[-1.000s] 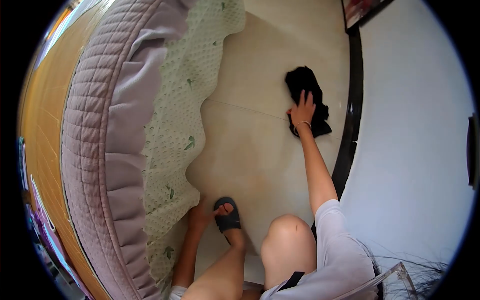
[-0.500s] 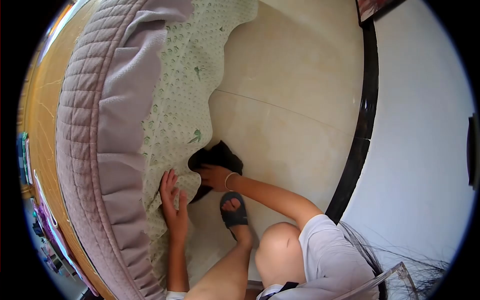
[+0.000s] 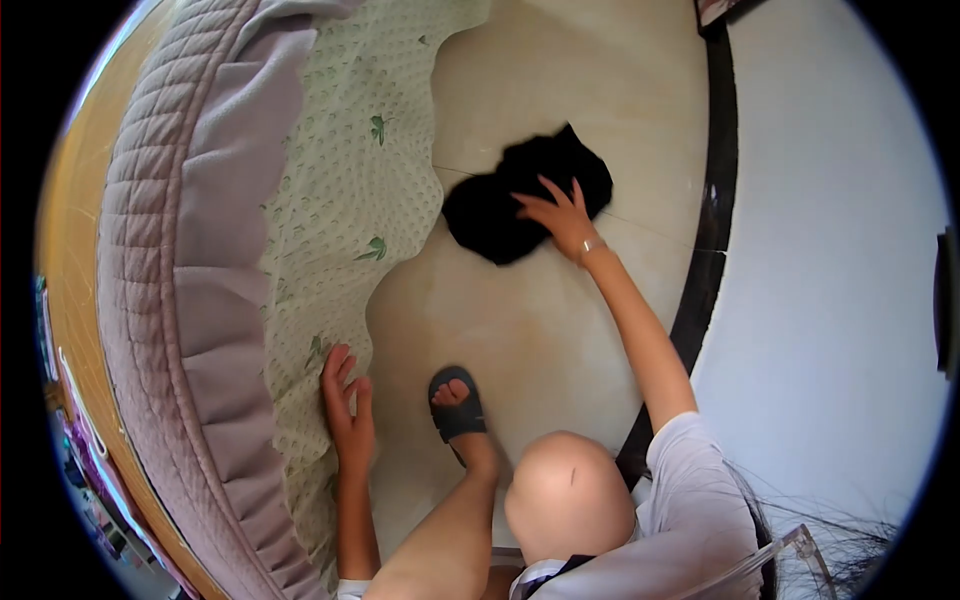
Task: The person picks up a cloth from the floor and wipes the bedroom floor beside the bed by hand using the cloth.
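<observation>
Your right hand (image 3: 565, 220) is resting over the black cloth (image 3: 490, 215), its fingers spreading apart rather than clamping; whether the thumb is hooking any fabric, I cannot tell. The cloth is lying on the tiled floor (image 3: 480, 310), one edge reaching the hem of the green-patterned sheet (image 3: 340, 180); touching or just beside it, unclear.

Change over the last half second: the cloth is now sitting farther from the slipper (image 3: 463, 418) and spreading wider, your hand moving out with it. Judgement: this is putting the cloth on a different patch of floor, with the hand pressing or guiding more than gripping.

Your left hand (image 3: 350, 415) is holding nothing, fingers curling loosely, thumb standing apart, beside the sheet; contact uncertain.

Writing: no brand, label or lettering is showing legibly.
</observation>
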`<state>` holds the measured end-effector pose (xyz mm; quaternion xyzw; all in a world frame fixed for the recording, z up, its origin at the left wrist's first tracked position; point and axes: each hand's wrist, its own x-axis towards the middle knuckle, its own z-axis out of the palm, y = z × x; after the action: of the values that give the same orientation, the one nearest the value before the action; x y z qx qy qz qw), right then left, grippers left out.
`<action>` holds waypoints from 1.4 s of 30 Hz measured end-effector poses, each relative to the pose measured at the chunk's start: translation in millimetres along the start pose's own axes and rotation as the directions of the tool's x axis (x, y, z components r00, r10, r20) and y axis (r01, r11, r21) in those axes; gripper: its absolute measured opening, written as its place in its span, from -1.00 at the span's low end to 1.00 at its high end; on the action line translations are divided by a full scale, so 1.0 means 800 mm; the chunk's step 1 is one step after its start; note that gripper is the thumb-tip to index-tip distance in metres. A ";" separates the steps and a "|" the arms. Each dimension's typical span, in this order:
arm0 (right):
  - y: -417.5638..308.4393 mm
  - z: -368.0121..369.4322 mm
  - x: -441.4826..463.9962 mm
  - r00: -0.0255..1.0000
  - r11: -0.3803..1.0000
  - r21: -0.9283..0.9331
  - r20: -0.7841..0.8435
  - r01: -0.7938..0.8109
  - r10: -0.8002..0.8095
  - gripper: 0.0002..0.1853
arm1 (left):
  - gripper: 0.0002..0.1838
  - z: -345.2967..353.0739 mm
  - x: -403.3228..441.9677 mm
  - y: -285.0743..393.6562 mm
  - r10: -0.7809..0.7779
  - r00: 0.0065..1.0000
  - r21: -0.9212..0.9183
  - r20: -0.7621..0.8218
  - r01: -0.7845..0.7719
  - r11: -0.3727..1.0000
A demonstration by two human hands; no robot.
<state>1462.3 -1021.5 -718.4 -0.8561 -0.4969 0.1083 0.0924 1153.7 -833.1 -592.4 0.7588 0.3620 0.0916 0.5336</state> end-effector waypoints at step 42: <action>-0.188 0.075 -0.403 0.798 0.791 -0.107 -0.099 -0.602 0.594 -0.16 | -0.66 -0.076 -0.073 -0.136 -0.186 0.845 -0.009 0.501 0.220 0.975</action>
<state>1165.2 -1226.0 -705.6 -0.9762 -0.2038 0.0730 0.0110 1030.8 -807.4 -648.4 0.6962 0.2876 -0.1518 0.6400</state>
